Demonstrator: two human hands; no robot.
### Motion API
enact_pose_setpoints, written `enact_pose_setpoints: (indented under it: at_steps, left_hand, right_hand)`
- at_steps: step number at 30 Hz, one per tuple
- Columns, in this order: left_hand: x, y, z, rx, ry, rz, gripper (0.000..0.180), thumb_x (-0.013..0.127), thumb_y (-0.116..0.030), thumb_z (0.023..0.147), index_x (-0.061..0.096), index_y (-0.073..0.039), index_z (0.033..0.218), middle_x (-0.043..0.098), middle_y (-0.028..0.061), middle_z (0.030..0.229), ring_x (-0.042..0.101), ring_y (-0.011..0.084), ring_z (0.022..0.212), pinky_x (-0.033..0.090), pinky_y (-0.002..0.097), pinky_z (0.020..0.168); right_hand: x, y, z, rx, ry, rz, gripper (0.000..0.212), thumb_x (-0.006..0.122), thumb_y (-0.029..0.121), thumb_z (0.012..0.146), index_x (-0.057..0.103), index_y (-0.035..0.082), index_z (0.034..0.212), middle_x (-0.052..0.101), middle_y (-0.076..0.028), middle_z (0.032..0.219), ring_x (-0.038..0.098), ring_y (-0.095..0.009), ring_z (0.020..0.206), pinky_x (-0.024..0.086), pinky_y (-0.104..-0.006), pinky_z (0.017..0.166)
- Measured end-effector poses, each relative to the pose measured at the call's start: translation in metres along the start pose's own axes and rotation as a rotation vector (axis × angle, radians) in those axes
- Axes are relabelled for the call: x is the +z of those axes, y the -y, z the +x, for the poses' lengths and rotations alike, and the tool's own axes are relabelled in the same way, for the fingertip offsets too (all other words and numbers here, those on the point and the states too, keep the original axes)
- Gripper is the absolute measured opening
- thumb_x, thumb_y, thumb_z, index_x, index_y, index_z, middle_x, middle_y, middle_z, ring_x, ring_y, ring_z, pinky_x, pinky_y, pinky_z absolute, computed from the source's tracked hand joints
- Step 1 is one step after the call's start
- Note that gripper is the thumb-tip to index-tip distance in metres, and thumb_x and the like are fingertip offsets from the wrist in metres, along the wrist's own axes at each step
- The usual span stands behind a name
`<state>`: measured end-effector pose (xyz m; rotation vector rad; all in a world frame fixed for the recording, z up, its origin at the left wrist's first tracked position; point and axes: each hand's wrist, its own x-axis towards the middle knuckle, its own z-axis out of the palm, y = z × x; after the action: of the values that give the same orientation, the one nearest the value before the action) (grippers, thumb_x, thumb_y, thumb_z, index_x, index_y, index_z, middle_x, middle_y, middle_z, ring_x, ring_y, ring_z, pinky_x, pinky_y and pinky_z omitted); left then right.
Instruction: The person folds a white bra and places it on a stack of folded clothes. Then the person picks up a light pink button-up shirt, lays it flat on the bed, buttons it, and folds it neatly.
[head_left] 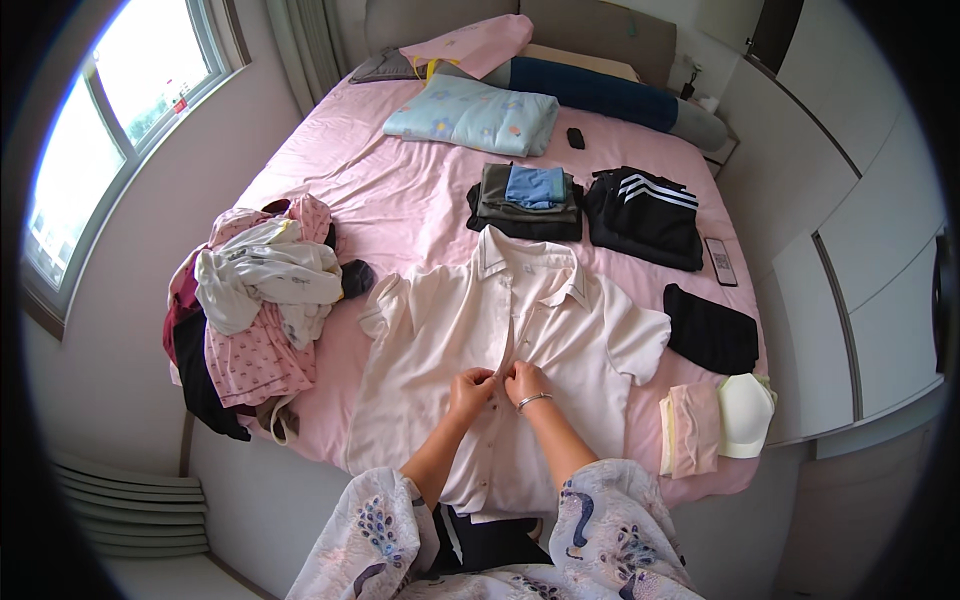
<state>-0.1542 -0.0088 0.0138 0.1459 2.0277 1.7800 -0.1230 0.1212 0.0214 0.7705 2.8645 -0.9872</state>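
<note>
A cream short-sleeved shirt [420, 330] lies front up across the near part of the bed, its collar pointing away from me. Its front is unbuttoned from the collar down to about the chest. At the placket, my left hand [472, 390] pinches one front edge, fingers closed. Close beside it my right hand [526, 382], with a bracelet on the wrist, pinches the other edge. The fingertips nearly meet, and the button between them is too small to make out. Below my hands the placket runs down to the hem.
A heap of loose clothes [265, 290] lies left on the pink bed [370, 190]. Beyond the shirt are folded dark clothes [525, 200] and black striped clothing [645, 220]. Right are a phone [720, 262], folded black cloth [710, 330], peach cloth [690, 430] and a pale bra [745, 415].
</note>
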Motion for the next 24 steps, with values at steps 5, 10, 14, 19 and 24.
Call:
enact_pose_setpoints:
  at_steps: [5, 10, 14, 19, 24]
  left_hand:
    - [-0.001, 0.006, 0.000, -0.026, -0.008, -0.040, 0.018, 0.062, -0.012, 0.077, 0.066, 0.003, 0.086, 0.063, 0.0030, 0.067, 0.053, 0.0066, 0.055, 0.043, 0.0225, 0.050]
    - [0.002, 0.001, 0.002, -0.029, 0.016, -0.033, 0.018, 0.062, -0.011, 0.079, 0.064, 0.004, 0.088, 0.060, 0.0016, 0.067, 0.050, 0.0058, 0.055, 0.041, 0.0215, 0.050]
    - [0.006, 0.003, 0.007, -0.008, 0.049, -0.057, 0.017, 0.062, -0.010, 0.080, 0.064, 0.004, 0.089, 0.060, 0.0009, 0.068, 0.049, 0.0053, 0.055, 0.041, 0.0207, 0.049]
    - [0.003, 0.003, 0.007, -0.021, 0.058, 0.008, 0.018, 0.062, -0.012, 0.079, 0.065, 0.003, 0.089, 0.062, 0.0022, 0.069, 0.051, 0.0056, 0.055, 0.042, 0.0215, 0.050]
    - [0.004, 0.001, 0.006, -0.026, 0.092, -0.028, 0.018, 0.061, -0.012, 0.080, 0.065, 0.003, 0.088, 0.062, 0.0027, 0.067, 0.052, 0.0064, 0.054, 0.042, 0.0219, 0.049]
  right_hand:
    - [0.009, -0.003, -0.003, 0.031, -0.062, 0.004, 0.015, 0.058, 0.018, 0.070, 0.061, 0.004, 0.074, 0.064, -0.014, 0.077, 0.061, -0.031, 0.077, 0.049, -0.0388, 0.070]
    - [0.003, -0.013, -0.002, 0.006, -0.010, 0.216, 0.016, 0.061, 0.019, 0.069, 0.060, 0.004, 0.075, 0.063, -0.012, 0.070, 0.062, -0.025, 0.066, 0.049, -0.0352, 0.062]
    - [0.017, -0.035, 0.011, -0.004, 0.100, 0.511, 0.016, 0.065, 0.017, 0.069, 0.060, 0.002, 0.074, 0.061, -0.009, 0.062, 0.059, -0.016, 0.056, 0.048, -0.0293, 0.053]
    - [0.001, -0.026, 0.008, 0.085, 0.293, 0.731, 0.011, 0.063, 0.012, 0.075, 0.059, 0.002, 0.075, 0.060, -0.003, 0.064, 0.053, -0.009, 0.050, 0.044, -0.0224, 0.046]
    - [-0.006, -0.027, 0.006, 0.123, 0.361, 0.808, 0.009, 0.063, 0.011, 0.077, 0.059, 0.003, 0.077, 0.060, -0.002, 0.067, 0.053, -0.008, 0.050, 0.042, -0.0207, 0.045]
